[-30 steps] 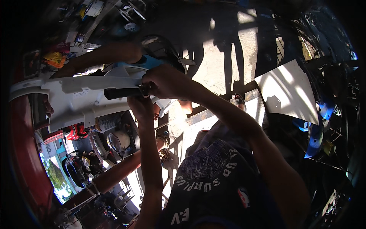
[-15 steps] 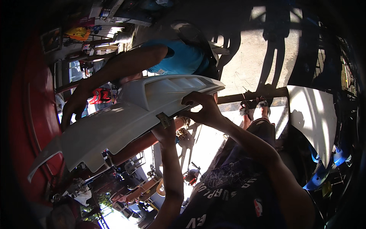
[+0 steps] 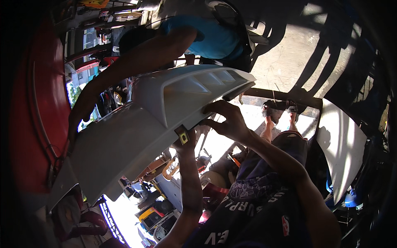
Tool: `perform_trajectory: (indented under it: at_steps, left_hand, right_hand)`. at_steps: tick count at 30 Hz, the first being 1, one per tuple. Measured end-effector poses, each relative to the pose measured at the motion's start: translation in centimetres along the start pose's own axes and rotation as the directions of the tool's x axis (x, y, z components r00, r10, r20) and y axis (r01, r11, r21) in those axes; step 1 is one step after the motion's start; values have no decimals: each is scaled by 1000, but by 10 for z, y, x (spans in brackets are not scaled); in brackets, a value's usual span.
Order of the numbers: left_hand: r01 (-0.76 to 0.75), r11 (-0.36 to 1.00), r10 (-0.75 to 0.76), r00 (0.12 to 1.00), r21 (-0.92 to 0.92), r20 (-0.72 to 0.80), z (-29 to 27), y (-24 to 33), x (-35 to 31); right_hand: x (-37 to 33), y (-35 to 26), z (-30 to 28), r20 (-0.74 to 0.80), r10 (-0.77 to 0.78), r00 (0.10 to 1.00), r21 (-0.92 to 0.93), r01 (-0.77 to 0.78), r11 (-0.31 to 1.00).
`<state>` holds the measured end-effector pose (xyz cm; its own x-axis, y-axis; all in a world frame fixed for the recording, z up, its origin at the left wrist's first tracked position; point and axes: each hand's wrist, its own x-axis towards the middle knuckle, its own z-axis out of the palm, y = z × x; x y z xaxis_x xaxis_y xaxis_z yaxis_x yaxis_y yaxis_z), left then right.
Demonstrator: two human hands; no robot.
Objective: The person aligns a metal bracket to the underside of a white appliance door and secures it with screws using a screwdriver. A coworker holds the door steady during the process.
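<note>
A large grey vehicle body panel (image 3: 128, 128), with slanted vent-like recesses at its upper right end, stretches diagonally in front of me. My right hand (image 3: 229, 122) pinches its near lower edge between thumb and fingers. Close to its left, my left hand (image 3: 187, 142) reaches up under the same edge, its fingers hidden behind the panel. A small metal clip with a slot (image 3: 182, 135) sits on the edge right above my left hand. Across the panel, a person in a blue shirt (image 3: 215, 41) stretches an arm (image 3: 136, 68) down toward its left end; that person's grip is not clear.
A red painted surface (image 3: 39, 115) rises at the left. To the right stands a pale curved panel (image 3: 341, 144) with blue parts by its lower end. My sandalled feet (image 3: 291, 107) show beyond my shorts. Cluttered shelves and gear fill the far left and lower middle.
The view has shifted, and the panel's left end now sits lower in the picture. The metal clip shows more fully. Both my hands stay at the panel's edge.
</note>
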<state>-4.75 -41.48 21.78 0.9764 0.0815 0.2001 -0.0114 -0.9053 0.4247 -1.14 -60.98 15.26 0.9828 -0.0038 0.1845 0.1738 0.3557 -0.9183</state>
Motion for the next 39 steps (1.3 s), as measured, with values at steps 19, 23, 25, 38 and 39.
perform_trajectory:
  at_steps: [19, 23, 25, 38, 39]
  left_hand:
    - [98, 965, -106, 994, 242, 19, -31, -45, -12]
    - [13, 905, -25, 999, 424, 21, -25, -50, -24]
    - [-172, 650, 125, 985, 740, 120, -31, -31, -13]
    - [-146, 622, 232, 973, 769, -3, -48, -41, -25]
    - [-81, 733, 137, 990, 676, -30, -53, -40, -29]
  right_hand:
    - [9, -13, 44, 123, -253, 960, -167, 271, 948]
    - [4, -8, 41, 114, -271, 956, -184, 288, 940]
    - [7, -10, 47, 108, -289, 951, -184, 305, 935]
    - [-10, -12, 62, 205, -233, 951, -361, 295, 885]
    - [-16, -5, 66, 213, -246, 946, -344, 308, 887]
